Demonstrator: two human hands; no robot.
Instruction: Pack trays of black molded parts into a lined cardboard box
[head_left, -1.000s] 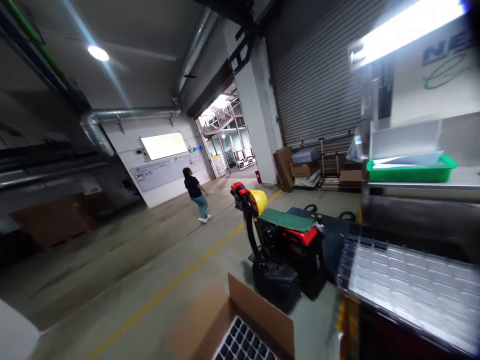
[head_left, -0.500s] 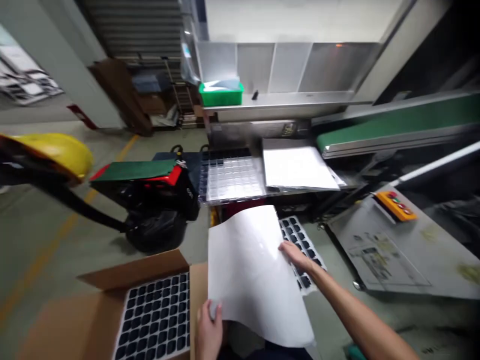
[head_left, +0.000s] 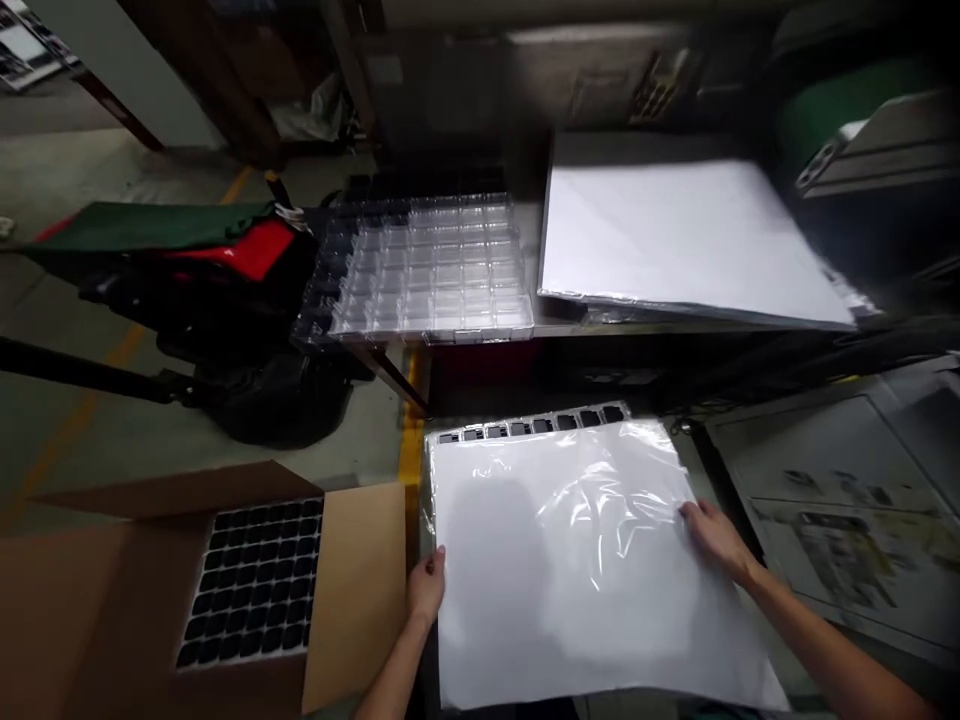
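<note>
Lying flat now, the white sheet [head_left: 577, 560] covers the tray [head_left: 525, 428] it was lifted above half a second ago. Left hand [head_left: 426, 588] pinches its nine-o'clock edge; right hand [head_left: 712, 538] presses fingers spread on its three-o'clock edge. The open cardboard box [head_left: 225, 580] sits at nine o'clock.

Glossy white sheet [head_left: 570, 560] flat over tray [head_left: 525, 428]

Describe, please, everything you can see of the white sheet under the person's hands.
The white sheet is large, roughly square, thin and glossy, with a wrinkled, plastic-like shine near its middle. It lies flat over a tray of dark cells, whose far row shows. The left hand grips its left edge; the right hand presses on its right side.
</note>
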